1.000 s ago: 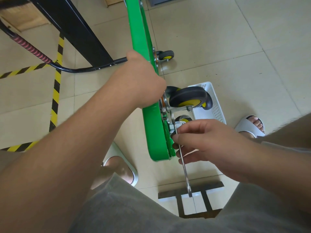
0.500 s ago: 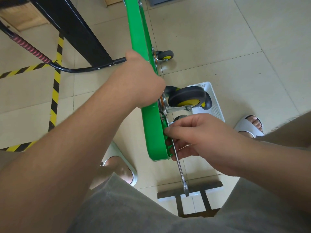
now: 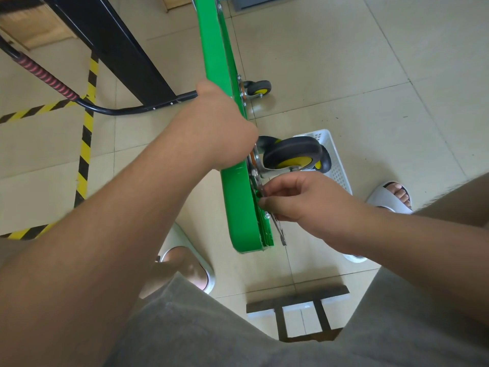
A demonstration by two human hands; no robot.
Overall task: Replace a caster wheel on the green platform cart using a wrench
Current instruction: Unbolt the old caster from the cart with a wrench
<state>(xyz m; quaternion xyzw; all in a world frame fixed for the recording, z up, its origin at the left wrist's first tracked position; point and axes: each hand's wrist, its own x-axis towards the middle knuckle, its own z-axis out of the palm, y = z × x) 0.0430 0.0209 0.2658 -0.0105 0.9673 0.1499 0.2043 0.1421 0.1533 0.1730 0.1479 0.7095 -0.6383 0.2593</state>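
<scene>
Green cart (image 3: 239,207) tipped on edge on the tiled floor (image 3: 344,75), underside facing right. Left hand (image 3: 219,128) wrapped over the deck's upper edge, closed on it, steadying. Right hand (image 3: 304,200) pinched shut on a slim steel wrench (image 3: 280,233) at the caster's mounting plate, just under the near wheel (image 3: 293,152); only the shaft's lower end visible below the fingers, its head hidden against the plate. Second caster (image 3: 258,88) farther along the deck, well apart. White basket (image 3: 336,165) on the floor just behind the near wheel.

Deck likely stiff but top-heavy while stood on edge, prone to tipping or rolling on the far wheels if the wrench pull is not countered; best held high on the rim, as now. Wrench thin, hard and smooth, likely to slip off a small nut; better gripped farther down the shaft for leverage. Caster dense, rubber tyre grippy, fork free to swivel; safest taken by the fork or plate once the fasteners are loose.
</scene>
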